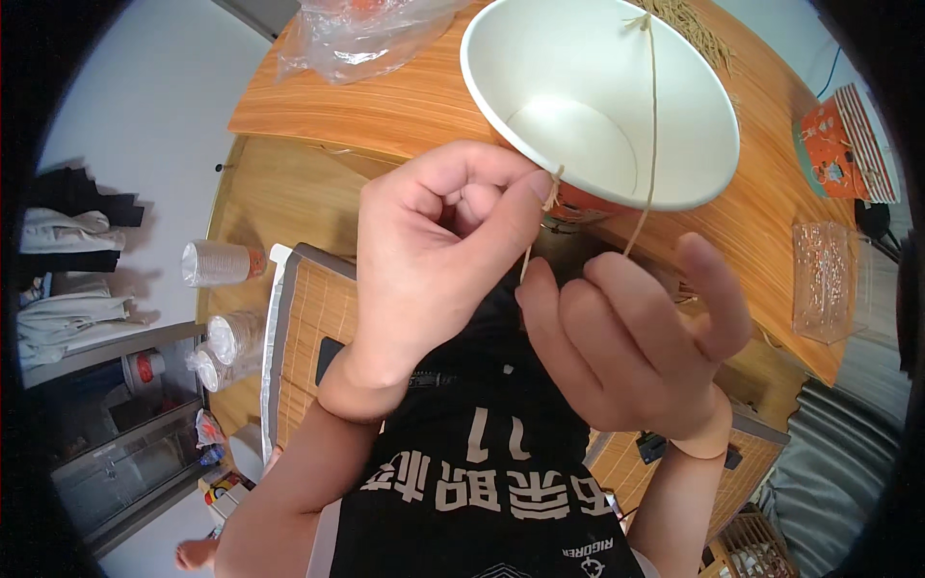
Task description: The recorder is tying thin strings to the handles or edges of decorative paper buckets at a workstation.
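Note:
A large paper bucket, white inside with an orange-red outside, tilts its mouth toward me at the table's near edge. Thin tan cord is knotted at its far rim and runs down across the opening. My left hand is closed at the near rim, thumb and index finger pinching a frayed cord end beside the bucket wall. Just right of it, below the rim, my right hand has its fingers curled with the cord passing behind them. One finger is lifted away; its grip is partly hidden.
A bundle of cut cord lies beyond the bucket. Clear plastic bag sits at the far left of the wooden table. At right stand stacked patterned paper buckets and a clear plastic box. Wrapped cup stacks are at left.

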The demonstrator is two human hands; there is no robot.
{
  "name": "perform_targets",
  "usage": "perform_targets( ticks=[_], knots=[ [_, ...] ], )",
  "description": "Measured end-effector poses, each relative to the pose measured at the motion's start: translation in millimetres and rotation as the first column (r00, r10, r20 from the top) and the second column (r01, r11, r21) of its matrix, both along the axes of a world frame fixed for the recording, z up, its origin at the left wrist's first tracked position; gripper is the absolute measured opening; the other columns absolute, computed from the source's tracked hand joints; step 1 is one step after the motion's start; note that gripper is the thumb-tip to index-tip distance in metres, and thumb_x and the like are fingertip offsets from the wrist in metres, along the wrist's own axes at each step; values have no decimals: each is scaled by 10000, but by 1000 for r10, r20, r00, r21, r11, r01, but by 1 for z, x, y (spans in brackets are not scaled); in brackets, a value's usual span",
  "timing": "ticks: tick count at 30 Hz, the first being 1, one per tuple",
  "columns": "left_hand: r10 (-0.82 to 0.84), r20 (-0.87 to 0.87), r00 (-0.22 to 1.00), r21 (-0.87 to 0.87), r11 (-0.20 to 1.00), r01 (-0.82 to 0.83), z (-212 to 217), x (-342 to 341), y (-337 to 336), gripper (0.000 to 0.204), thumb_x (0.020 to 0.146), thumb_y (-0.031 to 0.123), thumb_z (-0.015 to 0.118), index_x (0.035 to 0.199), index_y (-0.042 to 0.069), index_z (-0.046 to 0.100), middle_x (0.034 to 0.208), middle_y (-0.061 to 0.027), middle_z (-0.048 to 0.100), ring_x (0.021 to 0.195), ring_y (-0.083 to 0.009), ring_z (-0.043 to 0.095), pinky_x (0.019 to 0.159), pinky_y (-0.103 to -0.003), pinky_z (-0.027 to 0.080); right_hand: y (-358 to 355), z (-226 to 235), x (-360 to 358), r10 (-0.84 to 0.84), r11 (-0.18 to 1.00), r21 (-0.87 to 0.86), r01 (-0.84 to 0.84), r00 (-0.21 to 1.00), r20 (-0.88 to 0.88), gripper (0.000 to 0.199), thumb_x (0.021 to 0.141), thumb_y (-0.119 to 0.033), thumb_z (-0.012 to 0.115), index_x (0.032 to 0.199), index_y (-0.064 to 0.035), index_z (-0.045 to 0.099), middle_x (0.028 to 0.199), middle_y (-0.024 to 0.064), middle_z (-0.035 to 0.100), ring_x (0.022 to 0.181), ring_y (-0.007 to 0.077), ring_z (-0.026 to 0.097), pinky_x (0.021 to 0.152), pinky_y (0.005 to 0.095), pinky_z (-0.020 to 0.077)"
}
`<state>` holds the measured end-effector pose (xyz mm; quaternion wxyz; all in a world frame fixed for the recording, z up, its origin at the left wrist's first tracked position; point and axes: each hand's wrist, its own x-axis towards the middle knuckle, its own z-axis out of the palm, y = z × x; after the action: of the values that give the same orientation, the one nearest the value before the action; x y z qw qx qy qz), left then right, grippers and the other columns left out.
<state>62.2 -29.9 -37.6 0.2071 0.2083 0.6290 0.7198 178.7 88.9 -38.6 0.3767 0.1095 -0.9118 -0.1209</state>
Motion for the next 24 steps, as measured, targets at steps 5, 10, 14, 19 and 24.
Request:
perform_targets(
  ticks=[5,10,14,19,24],
  knots=[
    [-25,40,999,45,999,23,-6,-3,-8,45,928,-1,638,935,-28,674,681,68,603,575,37,457,503,-141,313,2,-2,1,-76,995,-66,79,996,47,119,845,-314,722,922,-223,720,860,-90,594,948,92,617,1156,541,252],
    [-204,211,956,155,973,173,-15,-1,-6,81,941,5,622,1017,-19,639,750,56,619,596,39,473,507,-143,331,1,-7,11,-147,969,-194,155,988,56,205,907,-408,648,948,-222,722,987,-65,617,1023,155,617,1177,571,186],
    [-257,223,940,188,958,217,-35,1,-15,63,942,17,627,1001,-7,626,734,65,605,580,44,460,500,-137,321,-4,-18,27,-81,978,-203,55,990,-119,304,977,-447,537,969,-190,699,1057,2,597,1056,246,574,1129,540,298],
    [-219,163,962,136,971,198,-36,4,-10,44,935,27,645,962,4,620,717,79,587,553,49,436,485,-131,299,-21,-63,26,49,343,-903,-258,965,-257,138,911,-122,669,956,8,658,837,91,635,694,180,574,683,321,487],
    [-200,75,977,142,972,188,-37,2,-8,68,941,29,639,1000,-4,629,728,72,595,576,48,447,500,-130,315,-52,-49,15,-167,-253,-930,-268,959,-231,91,902,15,652,983,23,693,822,40,663,599,28,513,545,154,403]
  ],
)
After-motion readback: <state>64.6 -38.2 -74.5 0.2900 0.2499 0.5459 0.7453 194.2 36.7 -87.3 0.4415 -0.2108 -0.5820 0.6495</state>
